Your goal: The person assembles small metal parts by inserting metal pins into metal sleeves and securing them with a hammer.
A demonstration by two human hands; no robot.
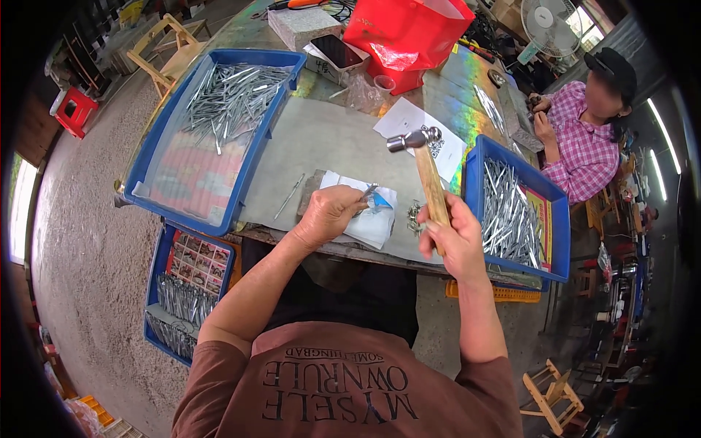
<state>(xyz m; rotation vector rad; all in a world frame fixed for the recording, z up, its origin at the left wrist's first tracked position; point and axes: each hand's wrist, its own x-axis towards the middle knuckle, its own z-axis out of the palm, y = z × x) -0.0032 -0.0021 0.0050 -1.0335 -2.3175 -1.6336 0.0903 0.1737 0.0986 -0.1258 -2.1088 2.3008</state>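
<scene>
My right hand [460, 237] is wrapped round the wooden handle of a ball-peen hammer [432, 182], its metal head raised above the table. At the front middle, my left hand [332, 213] pinches a small grey metal piece [371, 188] over folded white paper [377, 232] on a stone block [312, 191]. My own fingers partly hide the piece, so its exact kind does not show. Between the paper and my right hand lies a little pile of small brassy metal parts [415, 219]. One slim metal strip [290, 196] rests left of the block.
Blue trays of slim metal parts stand at left [241, 198] and right [517, 169]; another [153, 296] sits lower left. Behind are a red bag [409, 33], a phone [337, 51] and a printed sheet [398, 120]. A person in a checked shirt [584, 157] works at right.
</scene>
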